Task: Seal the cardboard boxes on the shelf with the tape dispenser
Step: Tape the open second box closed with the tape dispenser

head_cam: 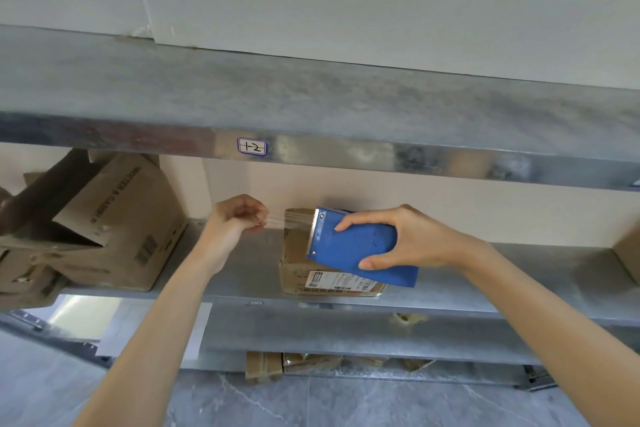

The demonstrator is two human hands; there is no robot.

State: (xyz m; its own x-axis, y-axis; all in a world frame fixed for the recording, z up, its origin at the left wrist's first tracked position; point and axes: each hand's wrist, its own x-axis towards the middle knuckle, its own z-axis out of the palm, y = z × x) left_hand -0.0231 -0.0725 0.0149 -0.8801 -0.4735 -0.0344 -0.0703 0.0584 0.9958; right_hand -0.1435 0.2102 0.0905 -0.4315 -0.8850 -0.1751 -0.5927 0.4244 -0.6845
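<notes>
A small cardboard box (298,253) with a white shipping label stands on the metal shelf (502,291). In front of and above it my right hand (412,241) grips a blue tape dispenser (353,246), its toothed metal edge pointing left. A strip of clear tape (277,219) stretches from that edge to my left hand (235,215), whose curled fingers pinch the tape's free end, left of the box and above the shelf.
A large open cardboard box (114,225) leans at the left of the same shelf. Another box's corner (628,260) shows at the right edge. A metal shelf labelled 1-2 (252,146) hangs close overhead. Flattened cardboard (266,366) lies under the shelf, above the grey floor.
</notes>
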